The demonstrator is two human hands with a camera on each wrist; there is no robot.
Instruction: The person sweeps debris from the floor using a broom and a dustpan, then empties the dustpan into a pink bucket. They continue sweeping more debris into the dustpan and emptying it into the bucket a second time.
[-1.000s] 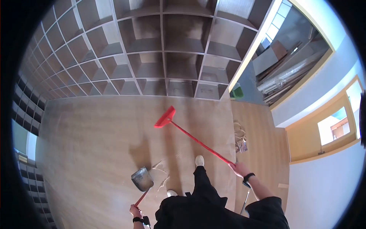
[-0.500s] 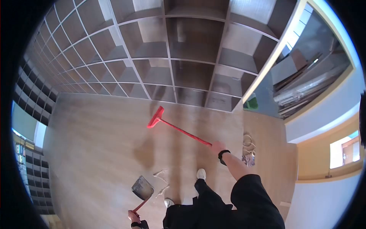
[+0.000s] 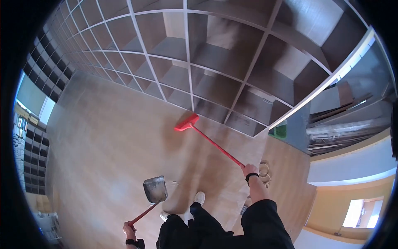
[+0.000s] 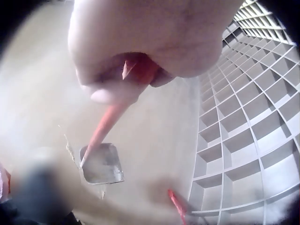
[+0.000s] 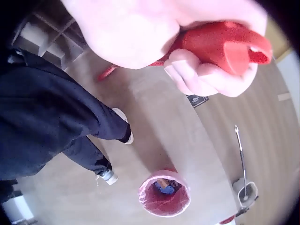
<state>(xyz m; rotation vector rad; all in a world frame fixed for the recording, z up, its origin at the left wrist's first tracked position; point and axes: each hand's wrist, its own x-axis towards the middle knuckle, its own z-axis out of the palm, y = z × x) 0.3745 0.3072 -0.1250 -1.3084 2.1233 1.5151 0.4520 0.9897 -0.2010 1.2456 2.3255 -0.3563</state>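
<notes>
The landmark is the shelf unit [image 3: 187,41], a tall grid of square, grey-brown cubbies with thin pale edges.

The broom [image 3: 187,122] has a smooth, red, wedge-shaped head on the floor [image 3: 103,137] at the foot of the shelf unit; whether the two touch is hard to tell. Its slim red handle slants away from the shelf unit to the right hand [image 3: 250,170]. The fingers curl narrowly round the handle's end, and a glossy red hanging loop pokes out past them.

The left hand [image 3: 129,229], well apart from the shelf unit, also has a narrow grip, its fingers wrapped round the dustpan's slender red stick. The dustpan [image 3: 156,190] is a squarish, grey, metallic-looking scoop with scuffed, dull patches, lying between that hand and the shelf unit. Pale, thin, ragged scraps [image 4: 70,152] lie beside it on the smooth, tan floor.

Near the right end of the shelf unit is a loose round coil [image 3: 265,171] of pale cord. Just past that end stand a green container [image 3: 278,130] and long boards [image 3: 348,133], some in shiny clear wrap. Well apart from the shelf unit, a round bin [image 5: 165,206] has a crinkled pink liner.
</notes>
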